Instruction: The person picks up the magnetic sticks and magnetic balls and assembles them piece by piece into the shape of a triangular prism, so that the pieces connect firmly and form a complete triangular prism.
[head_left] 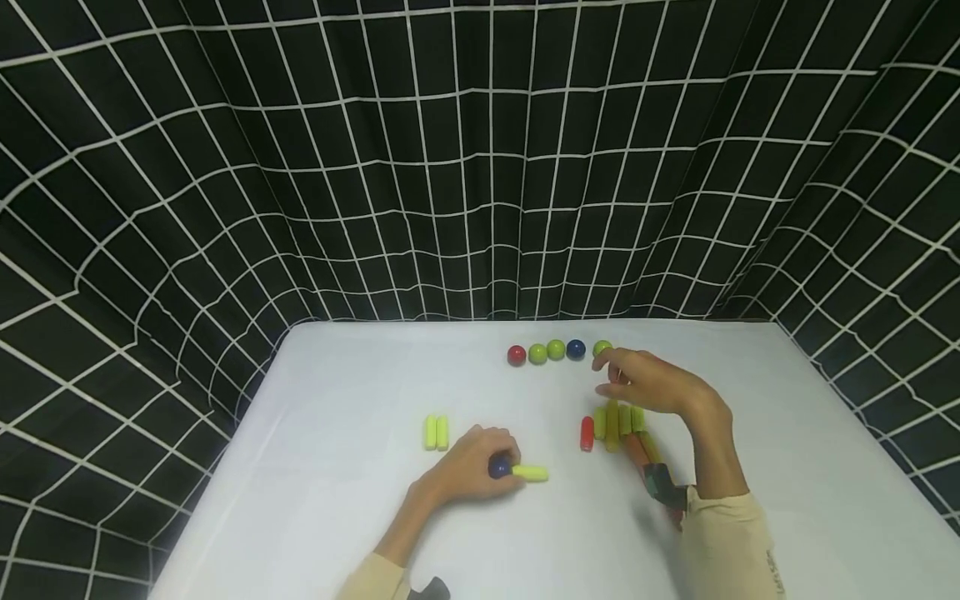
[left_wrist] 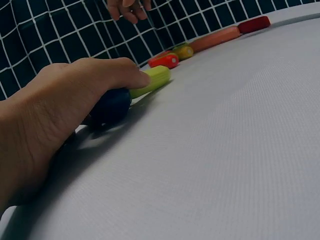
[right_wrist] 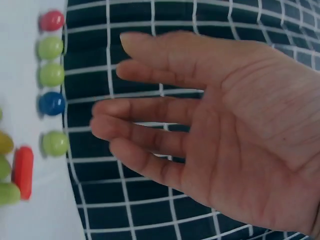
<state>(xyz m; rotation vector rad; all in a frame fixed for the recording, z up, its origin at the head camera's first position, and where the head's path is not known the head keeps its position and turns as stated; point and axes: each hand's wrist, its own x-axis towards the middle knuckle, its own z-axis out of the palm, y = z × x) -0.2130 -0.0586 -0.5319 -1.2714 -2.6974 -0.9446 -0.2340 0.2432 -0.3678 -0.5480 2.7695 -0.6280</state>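
My left hand (head_left: 474, 465) rests low over the white table, fingers curled round a dark blue ball (head_left: 499, 467). Against the ball lies a yellow-green stick (head_left: 531, 473); in the left wrist view my thumb (left_wrist: 132, 77) touches the stick's near end. My right hand (head_left: 652, 382) hovers, fingers loosely spread and palm bare in the right wrist view. Nearest it are a green ball (right_wrist: 55, 144) and a red stick (right_wrist: 23, 172), which it partly covers in the head view.
A row of balls, red (head_left: 517, 356), green (head_left: 556, 349) and blue (head_left: 576, 349), lies toward the back. Two yellow-green sticks (head_left: 437, 432) lie left. Several sticks, including a red one (head_left: 587, 434) and a long orange one (left_wrist: 215, 39), lie right. Dark gridded curtains (head_left: 495, 167) stand around.
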